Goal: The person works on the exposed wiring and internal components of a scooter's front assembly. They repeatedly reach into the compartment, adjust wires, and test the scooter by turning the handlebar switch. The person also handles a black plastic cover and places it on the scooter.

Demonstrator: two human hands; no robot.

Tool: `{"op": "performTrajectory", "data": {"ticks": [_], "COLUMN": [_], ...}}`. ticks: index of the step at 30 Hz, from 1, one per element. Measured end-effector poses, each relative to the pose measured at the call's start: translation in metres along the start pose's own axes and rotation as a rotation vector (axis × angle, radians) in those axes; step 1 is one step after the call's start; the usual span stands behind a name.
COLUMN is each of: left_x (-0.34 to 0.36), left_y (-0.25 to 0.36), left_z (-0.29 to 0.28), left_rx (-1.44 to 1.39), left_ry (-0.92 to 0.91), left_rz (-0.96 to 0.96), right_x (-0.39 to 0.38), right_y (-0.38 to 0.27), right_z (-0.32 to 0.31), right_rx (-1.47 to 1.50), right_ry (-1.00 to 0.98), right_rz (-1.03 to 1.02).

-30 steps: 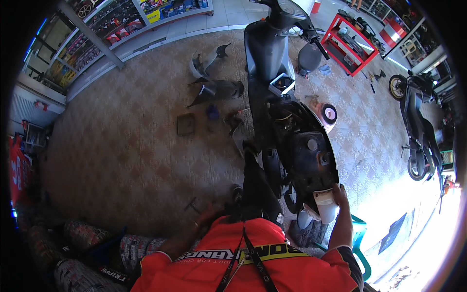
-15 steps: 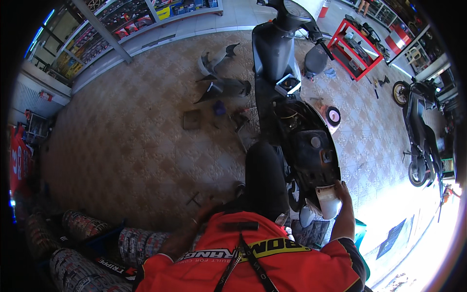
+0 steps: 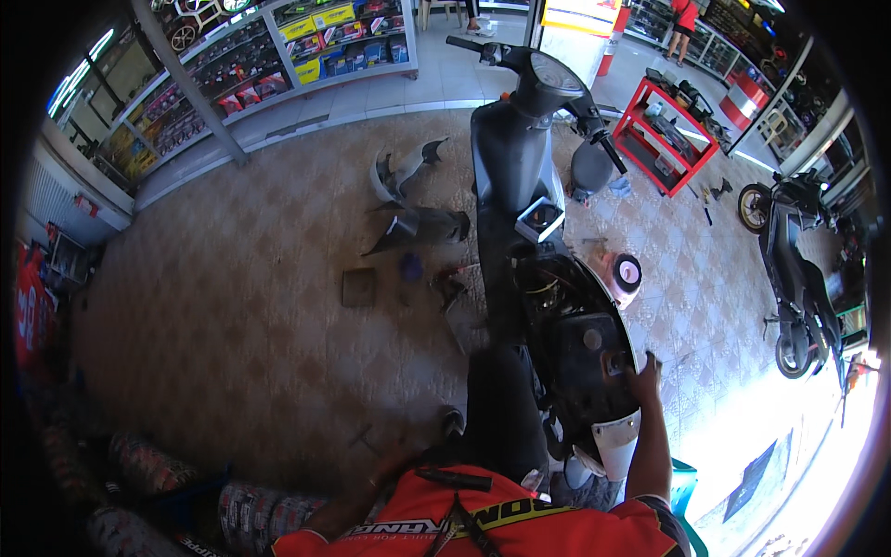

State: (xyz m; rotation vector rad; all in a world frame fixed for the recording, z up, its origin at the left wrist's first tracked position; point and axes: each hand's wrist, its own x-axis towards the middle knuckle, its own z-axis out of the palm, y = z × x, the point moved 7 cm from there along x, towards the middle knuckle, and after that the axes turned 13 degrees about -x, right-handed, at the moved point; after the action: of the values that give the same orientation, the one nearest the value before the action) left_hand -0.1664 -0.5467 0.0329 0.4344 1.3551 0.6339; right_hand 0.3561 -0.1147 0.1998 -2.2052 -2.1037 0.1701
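A dark scooter [image 3: 515, 158] with its seat off stands in front of me, its black under-seat compartment [image 3: 585, 339] exposed. My right hand [image 3: 645, 379] grips the right rim of that compartment, just above the white tail piece [image 3: 617, 446]. Low beside my left thigh is my left hand [image 3: 397, 457], dark and blurred, so its fingers cannot be made out. Near it a T-handle wrench [image 3: 365, 438] lies on the tiles. An open small box [image 3: 541, 220] rests on the scooter ahead of the compartment.
Loose body panels [image 3: 422, 230], a square tray-like piece [image 3: 358, 288] and a blue-purple cloth [image 3: 411, 266] lie left of the scooter. Right of it are a pinkish roll [image 3: 628, 272], a red tool cart [image 3: 665, 139] and a parked motorcycle [image 3: 803, 251]. Wrapped tyres [image 3: 264, 511] sit at lower left.
My right hand has moved forward from the white tail piece to the compartment's rim. The view has tilted up, showing more of the shop shelves and a person at the back.
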Motion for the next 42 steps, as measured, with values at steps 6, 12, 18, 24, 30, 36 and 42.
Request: {"op": "performTrajectory", "data": {"ticks": [6,12,18,24,30,36,42], "left_x": [0.002,-0.003,0.015,0.031,0.095,0.078,0.066], "left_y": [0.027,0.055,-0.018,-0.091,-0.001,0.065,0.082], "left_z": [0.009,0.031,0.021,0.008,0.0,0.014,0.009], "left_rx": [-0.082,-0.18,-0.49,-0.513,-0.119,-0.141,-0.189], "left_ry": [0.044,0.105,0.139,0.123,0.117,0.098,0.247], "left_rz": [-0.097,-0.199,-0.269,-0.422,0.004,-0.338,-0.549], "right_x": [0.212,0.402,0.504,0.578,0.585,0.577,0.59], "right_y": [-0.154,-0.251,-0.27,-0.267,-0.269,-0.261,-0.247], "right_z": [-0.029,-0.05,-0.061,-0.038,-0.002,-0.015,-0.004], "right_rx": [0.171,-0.017,-0.078,-0.108,0.251,-0.181,-0.069], "right_ry": [0.12,0.17,0.195,0.129,-0.283,0.185,0.108], "right_rz": [-0.44,-0.222,0.034,-0.234,-0.27,-0.226,-0.235]}}
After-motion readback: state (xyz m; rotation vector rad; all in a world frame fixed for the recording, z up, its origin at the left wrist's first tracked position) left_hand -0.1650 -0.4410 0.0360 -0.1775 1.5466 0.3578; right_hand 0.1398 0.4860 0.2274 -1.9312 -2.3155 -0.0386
